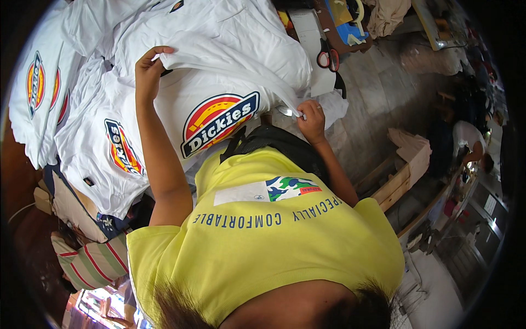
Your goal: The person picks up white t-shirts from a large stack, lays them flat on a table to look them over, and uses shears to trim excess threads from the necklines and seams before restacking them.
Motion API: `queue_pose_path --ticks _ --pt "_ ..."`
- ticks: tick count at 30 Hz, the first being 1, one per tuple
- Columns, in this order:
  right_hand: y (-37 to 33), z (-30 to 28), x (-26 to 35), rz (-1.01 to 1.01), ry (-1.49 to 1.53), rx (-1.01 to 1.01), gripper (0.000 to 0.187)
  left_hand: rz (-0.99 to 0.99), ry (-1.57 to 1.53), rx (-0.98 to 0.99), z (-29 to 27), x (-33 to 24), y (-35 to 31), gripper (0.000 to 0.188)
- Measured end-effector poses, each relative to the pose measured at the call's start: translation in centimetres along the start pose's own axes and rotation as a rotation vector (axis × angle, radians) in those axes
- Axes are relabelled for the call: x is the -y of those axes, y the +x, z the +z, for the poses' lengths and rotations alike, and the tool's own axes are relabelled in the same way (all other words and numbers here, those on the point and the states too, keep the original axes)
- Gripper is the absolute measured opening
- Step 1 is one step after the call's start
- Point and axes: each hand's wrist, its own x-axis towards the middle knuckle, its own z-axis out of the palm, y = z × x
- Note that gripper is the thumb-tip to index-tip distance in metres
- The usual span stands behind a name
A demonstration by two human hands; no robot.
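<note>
A white shirt [241, 63] spans the gap between two hands in front of a person in a yellow top [296, 247]. The left hand [148, 74], well forward, pinches the cloth between thumb and fingertips; the right hand [313, 122], nearer the waist, is closed on an edge of it, so that the fabric runs as a slanting band from one grip to the other. Beneath the band appears a large red, yellow and blue emblem [203, 131]; whether it belongs to the held shirt or to one below cannot be told. To the left lies a loose heap [90, 93] of similar white shirts, several with emblems showing. As to progress, the work on this shirt seems to be underway: both grips are set and one stretch of cloth is drawn out, while the rest lies rumpled, neither flat nor folded. No neat stack of completed shirts can be made out, so much of the heap may remain to be handled. Scissors [328, 58] rest beyond the right hand, apart from it.
</note>
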Motion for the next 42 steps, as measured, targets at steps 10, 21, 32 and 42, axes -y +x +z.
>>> queue_pose_path --ticks 10,21,32,42 --pt "-0.4 0.7 -0.5 0.078 0.014 -0.002 0.023 -0.027 -0.021 -0.063 0.4 1.0 -1.3 0.033" --pt "0.3 0.5 -0.8 0.175 0.148 0.007 0.02 0.021 -0.17 -0.014 0.4 0.8 -1.0 0.042" --pt "3.4 -1.2 -3.5 0.674 0.807 -0.211 0.026 0.076 -0.347 -0.018 8.5 1.0 7.6 0.046" --pt "16.1 4.7 8.0 -0.07 0.45 0.136 0.014 0.462 0.739 -1.167 -0.6 3.9 -17.3 0.025"
